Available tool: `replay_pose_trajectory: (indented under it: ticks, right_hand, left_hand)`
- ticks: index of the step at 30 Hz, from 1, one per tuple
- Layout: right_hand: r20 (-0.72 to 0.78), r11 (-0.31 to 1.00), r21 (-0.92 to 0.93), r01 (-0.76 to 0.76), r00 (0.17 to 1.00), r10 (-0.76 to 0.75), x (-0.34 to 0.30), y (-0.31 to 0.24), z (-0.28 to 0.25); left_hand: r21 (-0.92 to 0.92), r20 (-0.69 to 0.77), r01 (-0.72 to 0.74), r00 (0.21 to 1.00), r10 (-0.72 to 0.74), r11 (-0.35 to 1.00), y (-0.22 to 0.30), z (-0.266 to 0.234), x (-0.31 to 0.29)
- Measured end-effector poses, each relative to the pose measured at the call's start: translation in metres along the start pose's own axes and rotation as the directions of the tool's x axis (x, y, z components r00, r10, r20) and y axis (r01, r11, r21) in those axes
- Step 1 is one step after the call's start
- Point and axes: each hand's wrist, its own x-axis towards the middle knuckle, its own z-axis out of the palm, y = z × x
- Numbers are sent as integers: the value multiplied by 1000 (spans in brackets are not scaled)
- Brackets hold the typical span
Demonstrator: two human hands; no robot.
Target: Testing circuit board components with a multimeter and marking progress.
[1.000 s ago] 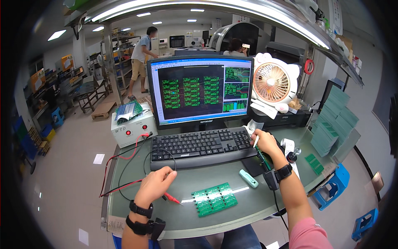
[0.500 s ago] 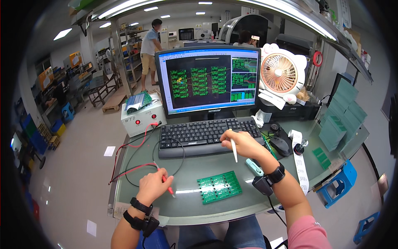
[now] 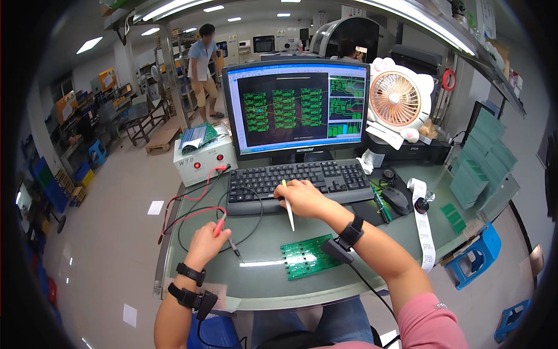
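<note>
Red probe (image 3: 219,226): gripped between fingers of left hand (image 3: 203,243). White stick (image 3: 289,214): pinched in fingers of right hand (image 3: 304,199), by near edge of keyboard (image 3: 264,189). Green circuit board (image 3: 299,263): laid on table (image 3: 256,286), nearer than keyboard, right of probe.

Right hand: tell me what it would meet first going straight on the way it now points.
The right hand would likely meet the keyboard first, which lies ahead toward the picture's upper left. Depth is unclear: it may pass above or already touch it.
</note>
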Motion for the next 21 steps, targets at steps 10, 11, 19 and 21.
replay_pose_trajectory:
  ticks: [10, 11, 19, 21]
  right_hand:
    - [112, 1000, 1, -28, 993, 27, -7, -5, -5]
    - [114, 994, 108, -25, 993, 13, -8, -3, -10]
    - [239, 955, 295, 36, 965, -111, -69, -29, -47]
    - [224, 957, 153, 247, 934, -277, -89, -48, -38]
  left_hand:
    - [-223, 87, 98, 993, -80, 970, -25, -13, -7]
    - [-494, 97, 130, 991, -95, 859, -35, -14, -10]
    - [-962, 7, -59, 971, -241, -266, 26, -48, -21]
    - [-873, -50, -69, 997, -52, -484, 50, -42, -14]
